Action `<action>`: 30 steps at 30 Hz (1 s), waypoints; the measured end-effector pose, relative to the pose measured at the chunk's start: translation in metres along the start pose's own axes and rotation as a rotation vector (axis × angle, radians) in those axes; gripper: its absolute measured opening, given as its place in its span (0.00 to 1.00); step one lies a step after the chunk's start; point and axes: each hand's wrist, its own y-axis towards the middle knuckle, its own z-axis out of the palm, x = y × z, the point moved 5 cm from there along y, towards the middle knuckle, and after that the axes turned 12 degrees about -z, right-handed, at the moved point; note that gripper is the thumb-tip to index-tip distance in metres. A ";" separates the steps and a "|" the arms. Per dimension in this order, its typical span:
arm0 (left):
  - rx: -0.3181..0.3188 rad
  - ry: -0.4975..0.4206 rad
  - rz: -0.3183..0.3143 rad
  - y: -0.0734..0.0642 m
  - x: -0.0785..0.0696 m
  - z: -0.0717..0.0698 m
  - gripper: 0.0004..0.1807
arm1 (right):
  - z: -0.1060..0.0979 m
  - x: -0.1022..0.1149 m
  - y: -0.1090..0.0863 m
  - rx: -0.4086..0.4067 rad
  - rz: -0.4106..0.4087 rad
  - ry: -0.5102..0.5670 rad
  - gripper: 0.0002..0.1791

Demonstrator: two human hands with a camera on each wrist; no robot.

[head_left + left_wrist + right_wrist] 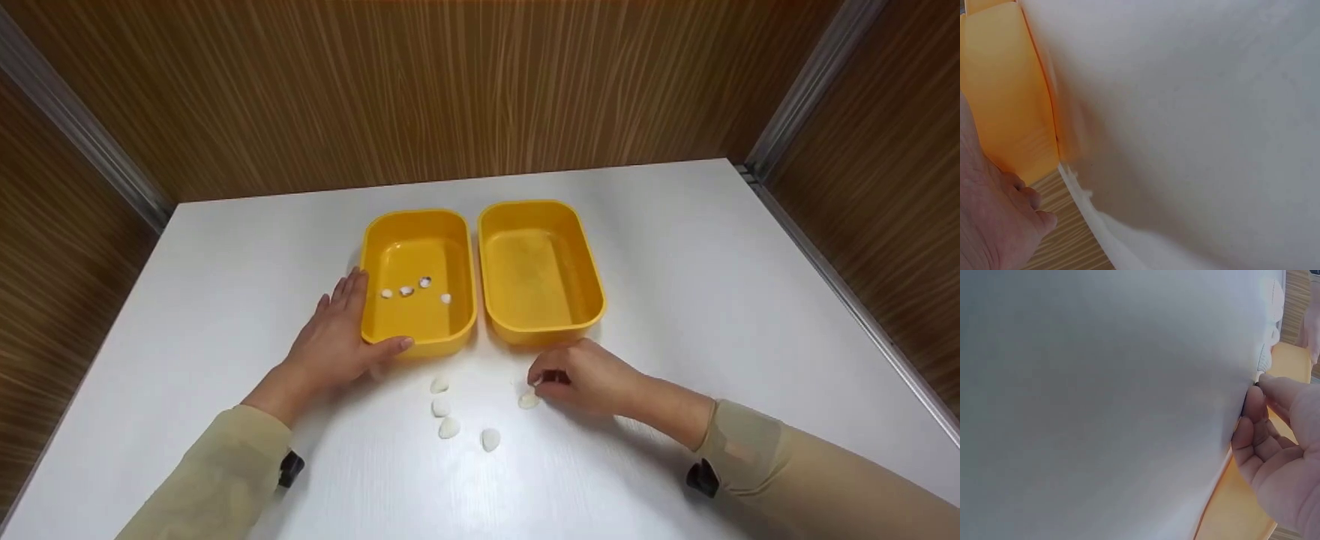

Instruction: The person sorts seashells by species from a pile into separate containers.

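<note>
My left hand (pixel 334 337) rests against the left yellow bin (pixel 420 349), its fingers straight along the outer side and the thumb at the near rim. Several small seashells (pixel 406 291), white and some with dark markings, lie inside that bin. In front of the right yellow bin (pixel 540 336), my right hand (pixel 592 379) is low over the table with thumb and forefinger pinching a small shell, mostly hidden by the fingertips. A pale shell (pixel 528 400) lies just under those fingertips. In the right wrist view the right hand (pixel 1280 450) has its other fingers curled.
More white shells (pixel 440 408) lie on the white table (pixel 360 472) in front of the bins, with one shell (pixel 490 439) nearer the person. The two bins stand side by side, a narrow gap between them. Wood-grain panels (pixel 450 90) enclose the table's back and sides.
</note>
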 end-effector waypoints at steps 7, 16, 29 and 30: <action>0.011 0.004 -0.012 0.000 0.001 0.001 0.74 | -0.002 0.001 -0.001 -0.036 0.013 -0.057 0.07; 0.012 0.003 -0.013 0.001 0.002 0.001 0.73 | -0.006 0.004 -0.002 -0.010 0.019 -0.065 0.09; -0.003 0.009 0.007 0.001 0.003 0.001 0.74 | -0.012 0.009 -0.001 0.038 0.058 -0.072 0.07; -0.002 0.009 0.004 0.001 0.002 0.001 0.74 | -0.014 0.011 0.000 0.033 0.049 -0.053 0.07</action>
